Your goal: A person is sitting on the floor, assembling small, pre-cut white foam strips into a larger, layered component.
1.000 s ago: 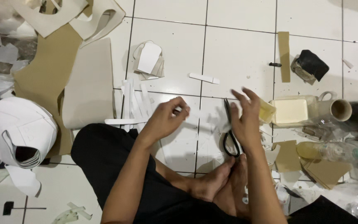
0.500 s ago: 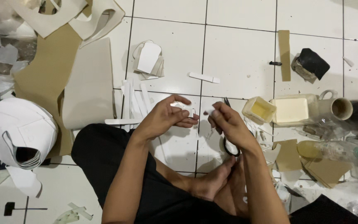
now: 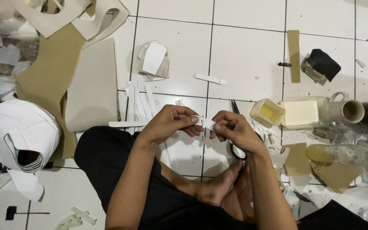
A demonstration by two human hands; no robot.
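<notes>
2 hands (image 3: pixel 201 125) pinching small white strip (image 3: pixel 204 122), scissors (image 3: pixel 236 140) beneath

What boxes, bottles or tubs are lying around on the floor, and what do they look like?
Small open tub: right of the hands, squarish, yellowish paste inside.
Larger tub: next to it on the right, rectangular, pale cream filling.
Plastic bottle: lying on its side at the right, clear, yellowish at one end, teal cap.
Cardboard tube: right edge, round open end, brown.
No signs or screens show.
</notes>
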